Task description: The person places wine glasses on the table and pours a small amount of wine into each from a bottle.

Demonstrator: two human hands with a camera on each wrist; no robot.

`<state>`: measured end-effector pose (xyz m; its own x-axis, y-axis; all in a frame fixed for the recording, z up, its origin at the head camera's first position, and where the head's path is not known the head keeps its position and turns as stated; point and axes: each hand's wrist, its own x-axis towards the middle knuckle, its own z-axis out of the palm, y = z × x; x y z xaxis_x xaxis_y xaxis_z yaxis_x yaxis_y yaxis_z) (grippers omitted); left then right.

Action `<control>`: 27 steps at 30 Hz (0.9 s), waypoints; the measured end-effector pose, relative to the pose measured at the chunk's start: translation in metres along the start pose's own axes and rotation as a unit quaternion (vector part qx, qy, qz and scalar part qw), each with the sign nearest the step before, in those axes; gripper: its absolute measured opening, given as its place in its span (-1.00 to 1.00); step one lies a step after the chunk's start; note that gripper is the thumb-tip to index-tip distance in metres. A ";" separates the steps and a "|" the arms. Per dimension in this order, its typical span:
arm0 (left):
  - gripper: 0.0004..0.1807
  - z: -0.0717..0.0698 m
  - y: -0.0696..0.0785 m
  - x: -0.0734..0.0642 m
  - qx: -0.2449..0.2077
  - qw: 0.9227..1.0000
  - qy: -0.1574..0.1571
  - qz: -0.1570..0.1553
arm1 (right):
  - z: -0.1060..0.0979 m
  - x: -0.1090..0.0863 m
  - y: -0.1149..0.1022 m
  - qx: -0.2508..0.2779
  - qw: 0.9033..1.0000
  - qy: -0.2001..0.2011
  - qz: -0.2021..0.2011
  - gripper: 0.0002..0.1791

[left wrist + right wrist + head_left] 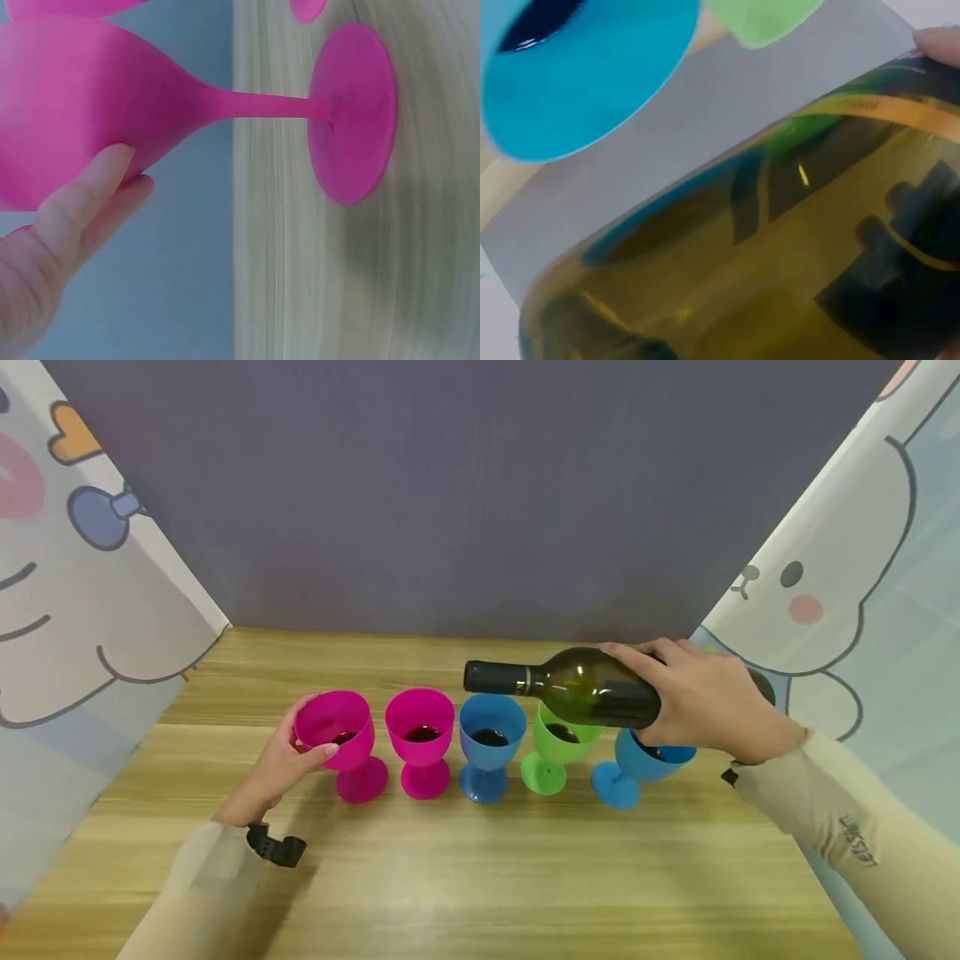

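Observation:
My left hand [281,768] holds the bowl of the leftmost pink goblet [362,753], thumb on the near side. In the left wrist view that goblet's round foot [352,112] is at the table top. My right hand [697,697] grips a dark green wine bottle [581,683] round its body. The bottle lies almost level in the air, its mouth pointing left above the middle blue goblet [489,758]. A second pink goblet [422,753], a green goblet [551,750] and another blue goblet [643,767] complete the row. Dark liquid shows in every bowl.
The goblets stand side by side on a wood-grain table [480,877]. A grey panel [465,510] rises behind it. Cartoon-printed sheets [847,552] flank both sides. The bottle partly covers the green and right blue goblets in the head view.

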<state>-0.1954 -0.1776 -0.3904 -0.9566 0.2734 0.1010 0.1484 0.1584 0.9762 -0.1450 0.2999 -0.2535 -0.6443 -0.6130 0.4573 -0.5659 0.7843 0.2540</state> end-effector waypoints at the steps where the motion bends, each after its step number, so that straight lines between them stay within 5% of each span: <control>1: -0.17 -0.001 0.000 -0.001 0.003 1.000 0.002 0.000 | -0.002 -0.005 0.002 0.001 1.000 0.003 0.009 0.02; 12: -0.17 -0.004 -0.002 -0.008 0.002 1.000 -0.010 0.012 | -0.019 -0.057 0.014 0.006 0.990 0.023 0.140 0.04; 19: -0.17 -0.009 -0.003 -0.013 0.025 1.000 -0.011 0.013 | -0.023 -0.074 0.019 0.045 0.964 0.013 0.260 0.13; 23: -0.16 -0.010 -0.004 -0.018 0.032 0.999 -0.005 0.016 | -0.016 -0.088 0.015 0.084 0.948 0.069 0.298 0.15; 27: -0.17 -0.009 -0.006 -0.021 0.023 0.999 -0.006 0.021 | -0.006 -0.101 0.011 0.128 0.922 0.124 0.344 0.18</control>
<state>-0.1789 -0.1932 -0.3964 -0.9463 0.2915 0.1396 0.2003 0.1897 0.9612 -0.0827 0.3713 -0.2916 -0.7765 0.0867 0.6241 -0.1907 0.9117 -0.3640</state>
